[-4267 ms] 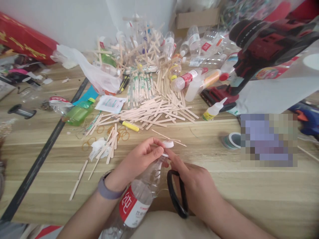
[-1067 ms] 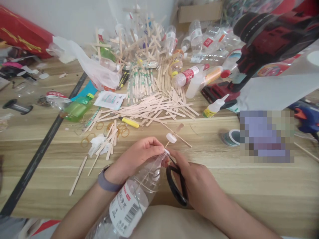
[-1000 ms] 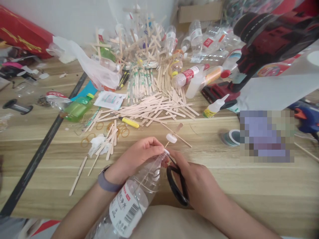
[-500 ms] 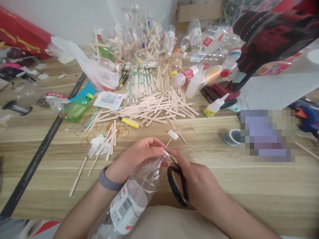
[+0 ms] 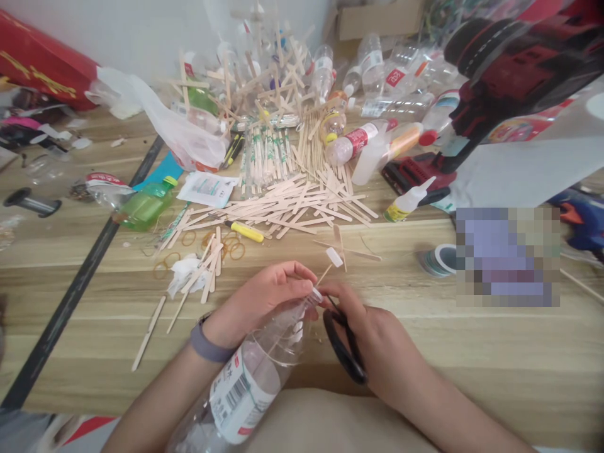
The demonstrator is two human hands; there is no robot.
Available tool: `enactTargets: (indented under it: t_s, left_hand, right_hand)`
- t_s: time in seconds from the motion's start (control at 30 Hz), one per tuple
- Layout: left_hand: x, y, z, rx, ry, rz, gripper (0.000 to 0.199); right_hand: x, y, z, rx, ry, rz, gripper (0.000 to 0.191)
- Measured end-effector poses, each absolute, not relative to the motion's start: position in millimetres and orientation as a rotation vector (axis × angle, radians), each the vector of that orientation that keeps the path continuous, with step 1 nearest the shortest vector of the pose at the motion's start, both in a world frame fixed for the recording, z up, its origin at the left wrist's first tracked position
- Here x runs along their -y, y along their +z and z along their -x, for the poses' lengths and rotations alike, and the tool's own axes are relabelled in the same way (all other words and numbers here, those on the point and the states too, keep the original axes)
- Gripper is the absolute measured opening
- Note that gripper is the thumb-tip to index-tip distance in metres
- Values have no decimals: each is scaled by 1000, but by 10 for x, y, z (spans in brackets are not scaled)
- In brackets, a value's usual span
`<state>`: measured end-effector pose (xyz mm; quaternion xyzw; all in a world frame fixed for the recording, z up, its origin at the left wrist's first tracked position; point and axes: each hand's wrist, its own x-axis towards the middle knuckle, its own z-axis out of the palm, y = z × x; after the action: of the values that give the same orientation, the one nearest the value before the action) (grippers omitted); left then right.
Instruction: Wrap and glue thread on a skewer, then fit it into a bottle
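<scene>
A clear plastic bottle (image 5: 278,352) with a white label lies tilted toward me, its mouth pointing away. My left hand (image 5: 264,292) is closed around the bottle's neck from the left. Black-handled scissors (image 5: 343,346) are in my right hand (image 5: 377,336), beside the bottle mouth; their blades are mostly hidden by the fingers. The right index finger reaches to the rim of the mouth. Out past the mouth sticks a thin wooden stick (image 5: 324,275) with a small white piece (image 5: 334,257) at its end. Whether the fingers pinch this stick I cannot tell.
Flat wooden sticks (image 5: 292,204) lie heaped ahead, with a yellow utility knife (image 5: 248,231) in front. A red power drill (image 5: 491,94), a glue bottle (image 5: 408,200) and a wire spool (image 5: 438,260) stand right. A green bottle (image 5: 148,204) lies left; several empty bottles sit behind.
The scissors and my right hand have shifted slightly right. The white piece has moved a little right and tilted. Loose sticks beyond it have turned and now lie crossed.
</scene>
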<state>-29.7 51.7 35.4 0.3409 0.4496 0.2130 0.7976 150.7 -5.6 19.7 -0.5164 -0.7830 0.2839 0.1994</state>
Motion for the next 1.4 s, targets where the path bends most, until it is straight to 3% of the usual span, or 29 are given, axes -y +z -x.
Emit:
enactTargets:
  t_s: [0.27, 0.43, 0.73, 1.03, 1.27, 1.4]
  left_hand:
    - [-528, 330, 307, -998, 468, -729, 28]
    - [-529, 299, 267, -988, 439, -803, 27]
    - [-515, 208, 271, -967, 447, -842, 26]
    - [-542, 249, 259, -978, 442, -827, 30]
    - [-526, 191, 271, -863, 349, -737, 37]
    - [-530, 171, 268, -881, 398, -732, 33]
  right_hand:
    - [47, 231, -1497, 2131, 829, 1443, 30]
    - [25, 173, -1481, 2014, 586, 1476, 18]
    - [17, 169, -1463, 2130, 245, 1422, 15]
    - [13, 130, -1486, 2219, 204, 1365, 18]
    - [-70, 88, -1568, 2243, -48, 1443, 17]
    - [-91, 80, -1602, 2244, 89, 1445, 15]
